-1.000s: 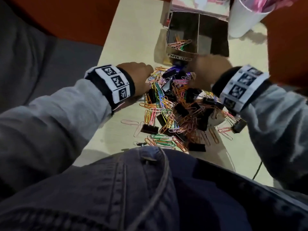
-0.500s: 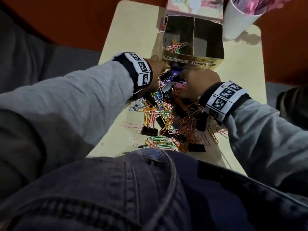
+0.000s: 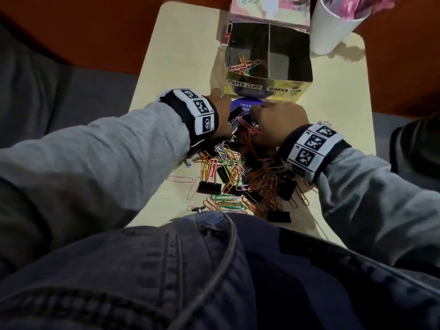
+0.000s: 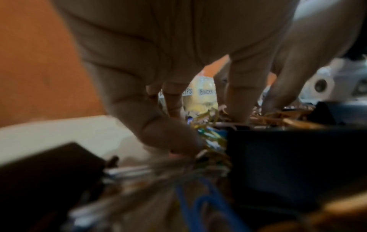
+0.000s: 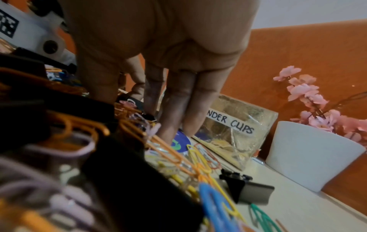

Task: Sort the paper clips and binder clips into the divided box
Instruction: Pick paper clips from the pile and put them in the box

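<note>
A gold divided box [image 3: 283, 93] stands at the table's far end, labelled PAPER CLIPS on the left and BINDER CLIPS on the right. A few coloured paper clips [image 3: 242, 65] lie in the left compartment; the right one looks dark. A mixed pile [image 3: 238, 177] of coloured paper clips and black binder clips [image 3: 209, 187] covers the table in front. My left hand [image 3: 221, 110] and right hand [image 3: 278, 120] are at the pile's far edge, just before the box. Left hand [image 4: 198, 119] points its fingers down into the clips. Right hand [image 5: 147, 119] has straight fingers, tips on a purple card [image 5: 179, 141]. No held clip shows.
A white pot [image 3: 331, 27] with pink flowers stands right of the box, and a pink book [image 3: 271, 8] lies behind it. One black binder clip [image 5: 250, 193] lies apart near the pot. My denim lap covers the table's near edge. Orange seating surrounds the small table.
Both hands have moved away from me, from the sides of the pile to its far edge against the box front. The left hand travelled farthest, rightward and forward.
</note>
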A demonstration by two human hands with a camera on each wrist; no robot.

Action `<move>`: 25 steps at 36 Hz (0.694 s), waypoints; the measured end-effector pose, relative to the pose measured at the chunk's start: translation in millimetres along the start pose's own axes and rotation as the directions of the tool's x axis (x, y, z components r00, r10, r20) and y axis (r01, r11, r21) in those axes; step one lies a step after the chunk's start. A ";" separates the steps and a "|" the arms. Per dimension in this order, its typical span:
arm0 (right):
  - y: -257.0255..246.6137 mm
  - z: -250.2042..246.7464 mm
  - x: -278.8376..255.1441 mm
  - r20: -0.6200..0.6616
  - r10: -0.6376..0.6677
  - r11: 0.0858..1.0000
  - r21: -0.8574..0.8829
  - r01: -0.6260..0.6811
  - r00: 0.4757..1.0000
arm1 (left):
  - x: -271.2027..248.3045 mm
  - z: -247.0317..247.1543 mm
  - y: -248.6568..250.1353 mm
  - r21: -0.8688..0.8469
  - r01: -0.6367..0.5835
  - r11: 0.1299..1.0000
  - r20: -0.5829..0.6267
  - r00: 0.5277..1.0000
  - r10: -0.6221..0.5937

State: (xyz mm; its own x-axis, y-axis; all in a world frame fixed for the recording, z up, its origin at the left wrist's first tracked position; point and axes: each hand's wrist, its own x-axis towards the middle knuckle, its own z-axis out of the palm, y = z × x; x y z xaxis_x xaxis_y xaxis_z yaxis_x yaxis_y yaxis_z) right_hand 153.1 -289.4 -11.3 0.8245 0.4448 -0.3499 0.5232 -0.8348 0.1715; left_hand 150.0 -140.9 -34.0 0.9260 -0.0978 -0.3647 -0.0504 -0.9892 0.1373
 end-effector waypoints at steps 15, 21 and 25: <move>-7.0 10.3 -10.2 -0.047 -0.038 0.999 -0.027 0.037 0.998 | -5.2 -5.7 -1.2 0.077 -0.085 0.993 0.114 0.991 0.076; 2.4 12.5 -9.6 -0.054 -0.022 0.999 0.029 0.023 0.998 | 0.8 -14.0 -9.1 -0.007 -0.014 1.000 0.130 0.991 0.015; 6.4 10.5 -14.0 -0.042 -0.023 0.999 0.023 0.024 0.999 | -0.6 -38.1 -12.2 -0.116 0.008 0.993 0.079 0.997 0.001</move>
State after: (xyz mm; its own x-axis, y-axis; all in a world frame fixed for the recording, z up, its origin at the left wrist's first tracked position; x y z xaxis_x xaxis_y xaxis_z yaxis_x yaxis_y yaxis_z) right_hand 142.7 -304.4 -15.0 0.8204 0.4776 -0.3144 0.5382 -0.8308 0.1420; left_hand 164.3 -124.7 -0.4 0.8936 -0.1074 -0.4358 0.0004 -0.9708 0.2401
